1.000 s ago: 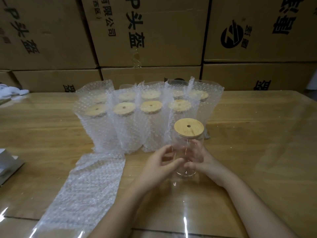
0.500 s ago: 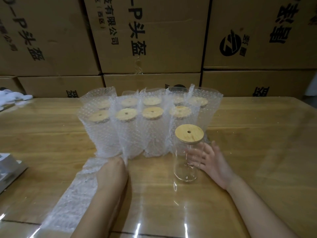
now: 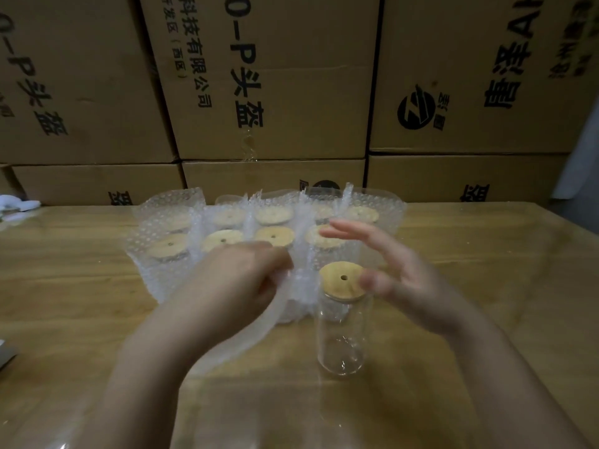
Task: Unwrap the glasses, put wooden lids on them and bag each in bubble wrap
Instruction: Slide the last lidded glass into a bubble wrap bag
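Bubble wrap bag (image 3: pixel 256 332) hangs from the left hand (image 3: pixel 240 280), which we see raised above the table, back of the hand toward us, fingers curled round the bag's top edge and gripping it; the sheet trails down and back along the forearm, blurred, so we cannot tell whether its lower end touches the table. Just to the right the glass (image 3: pixel 342 338) stands upright on the table, clear and unwrapped, with the wooden lid (image 3: pixel 338 281) seated on its mouth and a small hole at the lid's middle; neither hand grips it. Further right the right hand (image 3: pixel 405 286) hovers beside the lid, palm turned left, fingers straight and spread, holding nothing; its blurred thumb lies just beside the lid's right rim, and we cannot tell whether it touches.

We see a wooden table (image 3: pixel 486 286) under a glossy clear cover; at its far left edge lies a white cloth (image 3: pixel 19 207), and nearer us a grey object (image 3: pixel 6 353) is cut off by the frame. Behind the hands the bagged glasses (image 3: pixel 168 251) stand in two rows, each lidded inside its bubble wrap; behind them cardboard boxes (image 3: pixel 275 92) are stacked, printed with black characters.
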`<state>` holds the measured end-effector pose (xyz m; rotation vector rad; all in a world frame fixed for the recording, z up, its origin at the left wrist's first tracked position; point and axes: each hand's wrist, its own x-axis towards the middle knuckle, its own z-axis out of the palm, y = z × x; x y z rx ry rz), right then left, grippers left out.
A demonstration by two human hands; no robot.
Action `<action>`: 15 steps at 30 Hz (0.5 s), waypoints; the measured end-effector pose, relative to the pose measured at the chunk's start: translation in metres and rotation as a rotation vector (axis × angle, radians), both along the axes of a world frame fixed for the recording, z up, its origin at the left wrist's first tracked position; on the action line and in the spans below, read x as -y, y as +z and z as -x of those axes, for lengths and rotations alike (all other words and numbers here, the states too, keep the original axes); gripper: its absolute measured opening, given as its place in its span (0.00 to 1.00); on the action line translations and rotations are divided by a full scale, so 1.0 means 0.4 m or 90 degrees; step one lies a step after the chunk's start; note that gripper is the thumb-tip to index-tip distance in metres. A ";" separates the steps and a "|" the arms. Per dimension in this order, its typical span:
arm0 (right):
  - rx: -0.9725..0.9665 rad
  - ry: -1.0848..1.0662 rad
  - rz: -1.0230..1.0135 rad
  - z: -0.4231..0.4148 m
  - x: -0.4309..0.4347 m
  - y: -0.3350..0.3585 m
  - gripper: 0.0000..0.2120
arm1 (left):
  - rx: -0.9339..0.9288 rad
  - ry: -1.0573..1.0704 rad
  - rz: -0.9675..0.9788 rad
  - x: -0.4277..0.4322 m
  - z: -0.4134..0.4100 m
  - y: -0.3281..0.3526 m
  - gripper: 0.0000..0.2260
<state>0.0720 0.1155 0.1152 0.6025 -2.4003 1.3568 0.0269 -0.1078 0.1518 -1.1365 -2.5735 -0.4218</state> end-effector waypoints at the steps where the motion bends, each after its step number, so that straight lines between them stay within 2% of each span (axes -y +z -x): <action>1: 0.025 0.004 -0.056 0.007 0.011 0.008 0.32 | -0.001 0.000 -0.013 -0.010 0.001 0.015 0.09; 2: 0.037 -0.010 -0.105 0.018 0.020 0.010 0.32 | 0.010 0.001 -0.013 -0.020 0.005 0.025 0.11; 4: 0.061 -0.028 -0.142 0.043 0.037 0.011 0.24 | 0.029 -0.007 -0.007 -0.037 0.016 0.039 0.11; 6: 0.084 -0.010 -0.065 0.062 0.051 0.010 0.09 | -0.008 -0.001 -0.051 -0.051 0.027 0.044 0.09; 7: 0.073 -0.013 -0.022 0.068 0.056 0.009 0.04 | -0.062 0.018 -0.086 -0.059 0.034 0.041 0.09; 9: 0.031 -0.047 0.058 0.075 0.064 0.009 0.06 | -0.188 0.086 -0.179 -0.076 0.047 0.026 0.08; 10: 0.021 -0.059 0.118 0.078 0.065 0.007 0.06 | -0.212 0.105 -0.244 -0.087 0.047 0.017 0.08; 13: 0.034 -0.099 0.261 0.085 0.056 0.007 0.06 | -0.223 0.022 -0.373 -0.108 0.037 -0.010 0.06; 15: 0.052 -0.122 0.323 0.090 0.040 0.005 0.14 | -0.146 -0.071 -0.393 -0.114 0.024 -0.018 0.05</action>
